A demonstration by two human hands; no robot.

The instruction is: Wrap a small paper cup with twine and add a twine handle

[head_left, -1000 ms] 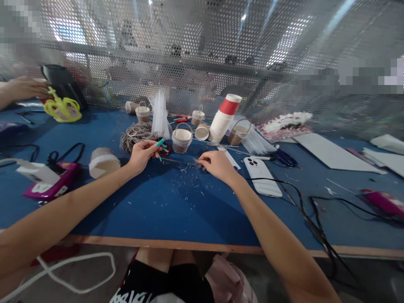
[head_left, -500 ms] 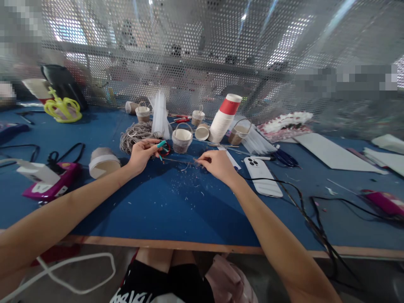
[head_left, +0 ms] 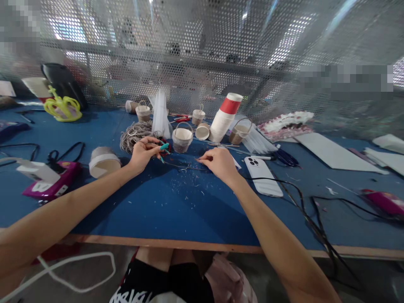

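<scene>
My left hand (head_left: 142,156) is closed on a small teal-coloured tool (head_left: 164,146), its exact kind partly hidden by my fingers. My right hand (head_left: 217,163) is pinched at the fingertips on what seems to be a thin cord. The cord (head_left: 179,166) runs loosely just above or on the table between the hands. A bundle of grey cord (head_left: 134,135) lies just behind my left hand. Between and behind my hands stands a small paper-cup bucket (head_left: 182,141), its lower part wrapped in grey-brown cord, with an arched handle.
Paper cups are stacked (head_left: 222,122) leaning at the back, near more small buckets (head_left: 240,134). A white phone (head_left: 263,179) and black cables (head_left: 299,202) lie right. At left are a cup on its side (head_left: 104,163) and a purple box (head_left: 58,183). Scraps litter the blue table (head_left: 176,214).
The cord between my hands has gone from nearly straight to slack and curved. The teal tool has tilted a little flatter; my right hand has shifted only slightly.
</scene>
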